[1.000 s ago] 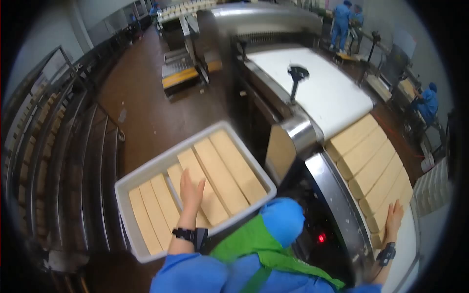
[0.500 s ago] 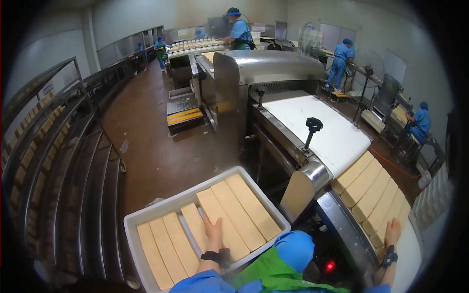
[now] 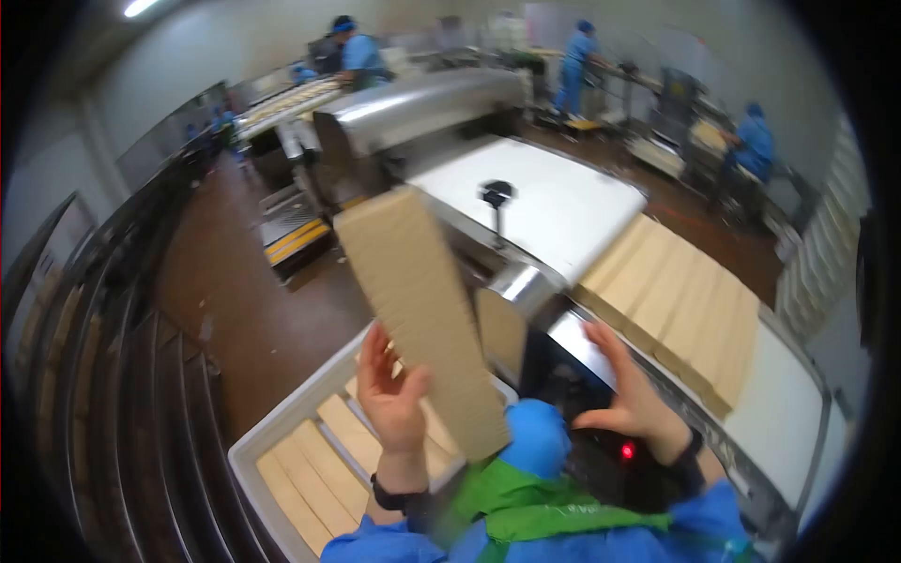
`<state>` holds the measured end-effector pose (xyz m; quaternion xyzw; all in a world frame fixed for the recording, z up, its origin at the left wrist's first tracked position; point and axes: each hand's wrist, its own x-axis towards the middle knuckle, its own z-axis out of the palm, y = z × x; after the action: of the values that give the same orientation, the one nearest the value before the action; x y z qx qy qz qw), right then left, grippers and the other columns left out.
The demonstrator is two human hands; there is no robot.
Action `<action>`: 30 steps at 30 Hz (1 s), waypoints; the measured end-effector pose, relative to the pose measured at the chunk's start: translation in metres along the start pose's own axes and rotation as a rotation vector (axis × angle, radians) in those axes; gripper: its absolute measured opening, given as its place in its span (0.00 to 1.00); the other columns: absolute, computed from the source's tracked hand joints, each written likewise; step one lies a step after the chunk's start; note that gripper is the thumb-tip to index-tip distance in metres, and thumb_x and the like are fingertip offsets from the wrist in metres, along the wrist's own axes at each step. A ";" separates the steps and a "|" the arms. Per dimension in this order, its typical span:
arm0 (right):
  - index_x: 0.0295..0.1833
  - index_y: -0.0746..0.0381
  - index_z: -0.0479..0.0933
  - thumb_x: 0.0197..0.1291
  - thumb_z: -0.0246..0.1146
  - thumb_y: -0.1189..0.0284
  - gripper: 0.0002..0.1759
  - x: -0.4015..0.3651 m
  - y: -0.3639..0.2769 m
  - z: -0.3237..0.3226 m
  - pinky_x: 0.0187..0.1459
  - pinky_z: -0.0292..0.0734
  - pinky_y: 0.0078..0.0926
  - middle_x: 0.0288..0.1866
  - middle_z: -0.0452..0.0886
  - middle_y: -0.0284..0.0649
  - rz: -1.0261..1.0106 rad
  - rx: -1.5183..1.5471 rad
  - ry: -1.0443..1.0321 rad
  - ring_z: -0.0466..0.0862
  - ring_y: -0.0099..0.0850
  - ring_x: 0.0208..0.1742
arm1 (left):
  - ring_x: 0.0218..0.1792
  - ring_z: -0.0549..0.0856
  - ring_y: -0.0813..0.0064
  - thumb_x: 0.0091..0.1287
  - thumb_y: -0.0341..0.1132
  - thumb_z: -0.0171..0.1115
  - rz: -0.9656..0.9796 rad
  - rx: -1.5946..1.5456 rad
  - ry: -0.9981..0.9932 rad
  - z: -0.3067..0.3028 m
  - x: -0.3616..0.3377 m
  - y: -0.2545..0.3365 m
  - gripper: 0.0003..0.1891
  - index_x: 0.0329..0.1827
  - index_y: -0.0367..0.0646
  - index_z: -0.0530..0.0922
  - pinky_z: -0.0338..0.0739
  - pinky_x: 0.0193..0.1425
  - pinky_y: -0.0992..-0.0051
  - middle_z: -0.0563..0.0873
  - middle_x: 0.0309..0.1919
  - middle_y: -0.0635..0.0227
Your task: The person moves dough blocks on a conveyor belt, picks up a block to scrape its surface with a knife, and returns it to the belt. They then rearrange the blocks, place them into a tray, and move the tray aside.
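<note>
A long pale-yellow slab (image 3: 422, 319) is held tilted up above the white tray (image 3: 246, 448). My left hand (image 3: 392, 408) grips its left edge, the thumb reaching toward the front face. To the right of the slab, my right hand (image 3: 633, 394) is open, its thumb and fingers apart and nothing in it. Several similar slabs (image 3: 324, 469) lie side by side in the tray, partly hidden by my left hand and the raised slab. More slabs (image 3: 671, 305) lie in a row on the sloping end of the white conveyor.
A white conveyor belt (image 3: 535, 202) runs out of a steel-hooded machine (image 3: 427, 108), with a black knob (image 3: 497, 195) at its near edge. Dark metal racks (image 3: 141, 422) stand on the left. Several co-workers in blue are farther back, one person (image 3: 754, 143) seated at right.
A slab is now raised in my left hand above the tray. My right hand has left the conveyor slabs and come inward, open. The view has shifted.
</note>
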<state>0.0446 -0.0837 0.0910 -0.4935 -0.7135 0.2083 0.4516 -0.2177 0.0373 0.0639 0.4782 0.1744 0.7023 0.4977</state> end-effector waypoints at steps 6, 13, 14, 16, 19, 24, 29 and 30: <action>0.69 0.64 0.54 0.40 0.78 0.58 0.55 -0.071 -0.001 -0.049 0.63 0.66 0.34 0.63 0.69 0.43 0.140 0.249 0.629 0.69 0.34 0.64 | 0.65 0.67 0.57 0.61 0.40 0.68 0.210 -0.215 -0.641 0.166 -0.042 -0.026 0.32 0.63 0.31 0.67 0.65 0.65 0.64 0.66 0.63 0.51; 0.64 0.66 0.62 0.61 0.63 0.64 0.30 -0.232 0.046 -0.233 0.52 0.78 0.33 0.54 0.77 0.42 0.480 0.266 0.997 0.80 0.33 0.51 | 0.44 0.85 0.62 0.60 0.40 0.66 -0.316 0.622 -2.353 0.155 -0.215 -0.180 0.17 0.47 0.38 0.79 0.79 0.47 0.65 0.85 0.42 0.58; 0.63 0.66 0.63 0.60 0.63 0.65 0.29 -0.251 0.065 -0.251 0.51 0.79 0.34 0.52 0.78 0.43 0.570 0.328 1.013 0.81 0.33 0.49 | 0.44 0.84 0.59 0.60 0.41 0.66 -0.760 0.749 -2.307 0.162 -0.231 -0.196 0.16 0.45 0.39 0.81 0.79 0.47 0.64 0.85 0.42 0.58; 0.61 0.69 0.65 0.61 0.62 0.67 0.27 -0.275 0.105 -0.274 0.47 0.82 0.38 0.49 0.80 0.45 0.753 0.568 1.034 0.84 0.37 0.42 | 0.41 0.85 0.54 0.58 0.44 0.65 -0.766 0.991 -1.995 0.141 -0.263 -0.255 0.16 0.41 0.40 0.83 0.80 0.45 0.62 0.85 0.39 0.55; 0.62 0.69 0.66 0.62 0.62 0.67 0.27 -0.268 0.160 -0.255 0.54 0.75 0.32 0.55 0.77 0.46 0.812 0.401 1.213 0.79 0.34 0.53 | 0.35 0.85 0.52 0.57 0.45 0.63 -0.560 1.285 -1.354 0.113 -0.268 -0.311 0.16 0.34 0.40 0.85 0.80 0.41 0.58 0.86 0.32 0.52; 0.69 0.66 0.61 0.63 0.59 0.63 0.32 -0.253 0.188 -0.255 0.61 0.66 0.30 0.63 0.72 0.45 0.680 -0.076 0.826 0.73 0.33 0.61 | 0.39 0.83 0.52 0.60 0.42 0.59 -0.484 1.264 -1.418 0.085 -0.293 -0.348 0.13 0.37 0.42 0.84 0.78 0.45 0.59 0.85 0.35 0.53; 0.67 0.67 0.62 0.65 0.56 0.66 0.28 -0.241 0.175 -0.253 0.65 0.62 0.29 0.64 0.71 0.45 0.746 -0.091 0.837 0.69 0.35 0.65 | 0.38 0.85 0.56 0.60 0.40 0.55 -0.525 1.200 -1.324 0.101 -0.300 -0.354 0.13 0.31 0.42 0.85 0.79 0.43 0.59 0.86 0.34 0.57; 0.67 0.68 0.62 0.66 0.55 0.66 0.28 -0.239 0.176 -0.254 0.64 0.62 0.29 0.63 0.71 0.45 0.763 -0.142 0.821 0.69 0.35 0.64 | 0.38 0.85 0.56 0.61 0.41 0.55 -0.518 1.177 -1.296 0.104 -0.296 -0.345 0.13 0.31 0.42 0.85 0.79 0.43 0.59 0.86 0.34 0.56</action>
<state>0.3760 -0.2593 -0.0164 -0.7863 -0.2626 0.0994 0.5503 0.0674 -0.0896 -0.2821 0.9016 0.2927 -0.0397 0.3159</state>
